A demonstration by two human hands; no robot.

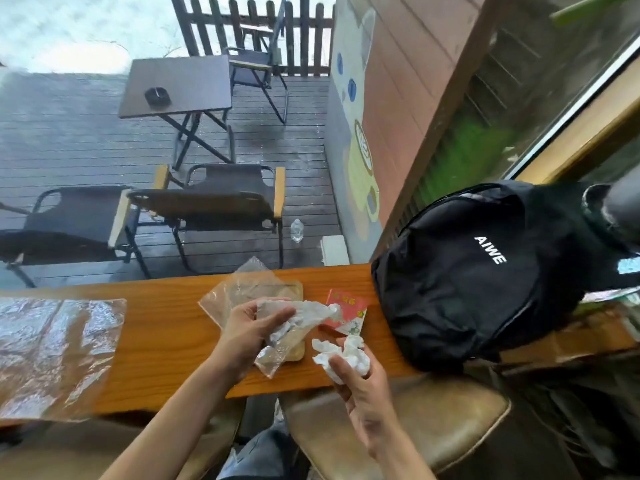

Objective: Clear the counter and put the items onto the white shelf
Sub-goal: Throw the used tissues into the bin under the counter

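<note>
Left hand point(246, 330) gripping clear bag point(291, 327) over counter point(166, 327), right hand point(360, 386) pinching crumpled tissue point(346, 355), red packet point(346, 311) at 1 o'clock, backpack point(485, 271) at 2 o'clock

Orange-brown wood-grain tabletop point(166, 327); black backpack point(478, 278) with white lettering; red packet point(346, 311) with yellow and green print; white crumpled tissue point(346, 356); clear plastic bag point(294, 327); tan worn seat point(433, 420)

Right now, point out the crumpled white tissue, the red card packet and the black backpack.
crumpled white tissue point(346, 355): head view, its middle, above the gripping fingers.
red card packet point(348, 311): head view, its face.
black backpack point(467, 289): head view, front panel.
</note>
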